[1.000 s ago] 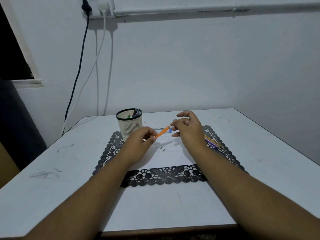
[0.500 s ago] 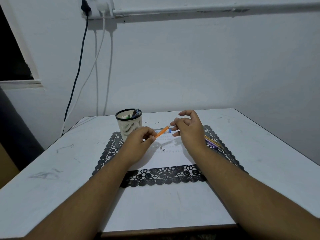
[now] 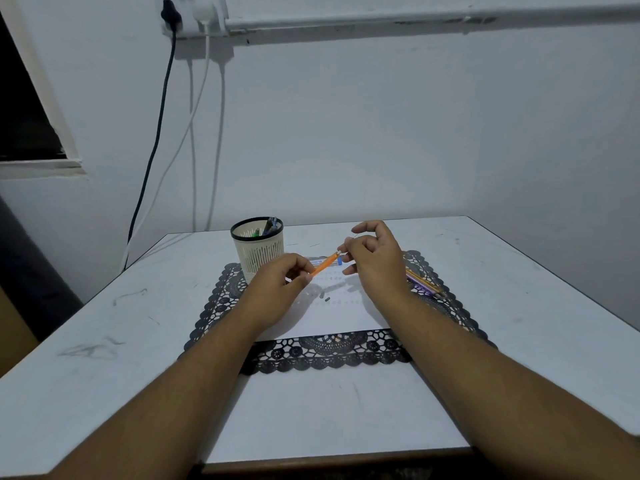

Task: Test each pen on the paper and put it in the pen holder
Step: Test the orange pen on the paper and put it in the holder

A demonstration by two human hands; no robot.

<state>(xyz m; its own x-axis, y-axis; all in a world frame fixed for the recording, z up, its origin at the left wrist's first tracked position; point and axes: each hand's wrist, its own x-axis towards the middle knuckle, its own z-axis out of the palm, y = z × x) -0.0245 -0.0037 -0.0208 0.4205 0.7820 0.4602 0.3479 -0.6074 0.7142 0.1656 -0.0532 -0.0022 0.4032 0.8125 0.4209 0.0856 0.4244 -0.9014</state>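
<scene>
Holding the orange pen [image 3: 323, 265] at its near end, the left hand [image 3: 277, 289] has its fingers curled round the barrel, while the right hand [image 3: 375, 259] pinches the pen's far tip with thumb and forefinger, the other fingers loosely spread. The pen hangs in the air above the paper [image 3: 332, 313], tilted up toward 1 o'clock. It looks as if the cap or tip is being worked, though that end is too small to make out.

To do this step well, I would keep the left grip firm and low on the barrel and pull straight along the pen's line, not sideways, so the pen does not jerk. Then bring the point down onto a bare patch of paper, clear of the faint marks already there.

The pen holder [image 3: 258, 249] stands at 10 o'clock from the paper, touching the lace mat [image 3: 329, 355], with pens already inside. More pens [image 3: 422, 284] lie at 3 o'clock, partly behind the right wrist, on the counter [image 3: 104, 341].
</scene>
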